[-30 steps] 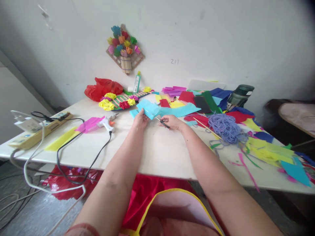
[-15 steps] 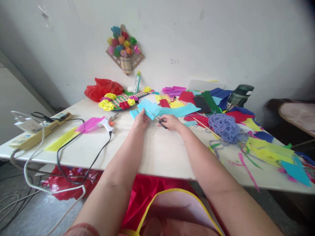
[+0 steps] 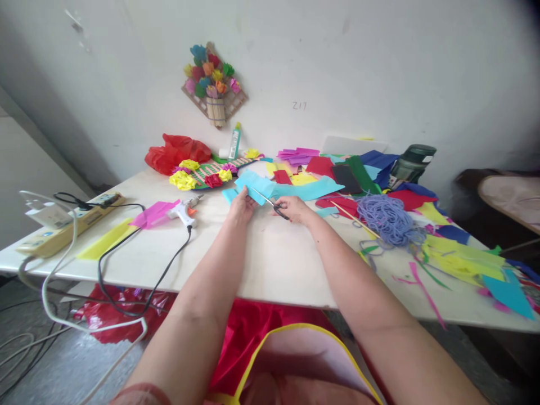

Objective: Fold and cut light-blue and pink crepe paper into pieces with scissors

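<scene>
My left hand [image 3: 243, 206] pinches the lower left edge of a light blue sheet of paper [image 3: 257, 183]. My right hand [image 3: 294, 208] is closed around the black handles of a pair of scissors [image 3: 280, 210], whose blades lie across the blue sheet beside my left fingers. Whether the blades are cutting through at this instant I cannot tell. Behind the sheet, a longer light blue strip [image 3: 314, 188] stretches to the right on the table. Another small light blue piece [image 3: 229, 195] sits just left of my left hand.
Left stand a glue gun [image 3: 184, 214], pink paper [image 3: 156, 215] and a power strip [image 3: 70, 225] with trailing cords. A flower-covered panel [image 3: 206, 173] lies behind. To the right are purple yarn [image 3: 386, 219], a dark green bottle [image 3: 411, 166] and yellow paper [image 3: 458, 259].
The scissors have shifted slightly and their handles sit a little lower and to the right. My left hand and the sheet have barely moved.
</scene>
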Available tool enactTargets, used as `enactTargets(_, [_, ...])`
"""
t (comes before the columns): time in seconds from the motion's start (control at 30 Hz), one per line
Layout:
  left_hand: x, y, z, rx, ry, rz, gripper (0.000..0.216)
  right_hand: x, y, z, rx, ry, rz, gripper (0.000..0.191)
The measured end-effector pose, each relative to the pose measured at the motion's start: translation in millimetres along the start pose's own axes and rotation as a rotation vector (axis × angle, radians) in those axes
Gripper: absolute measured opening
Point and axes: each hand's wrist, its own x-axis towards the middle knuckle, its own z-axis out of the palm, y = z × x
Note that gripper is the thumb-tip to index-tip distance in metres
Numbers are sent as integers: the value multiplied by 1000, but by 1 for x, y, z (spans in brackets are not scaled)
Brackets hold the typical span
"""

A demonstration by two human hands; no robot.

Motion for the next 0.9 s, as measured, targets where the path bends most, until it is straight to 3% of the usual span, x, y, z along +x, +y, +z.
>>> enactTargets(0.37, [0,-1,-1,29,-11,10,18,-3,-2,-3,-163,22,21,47])
enactTargets(0.9, [-3,-5,2,102,-43,1,15,-4,-12,-6,-410,110,-1,46])
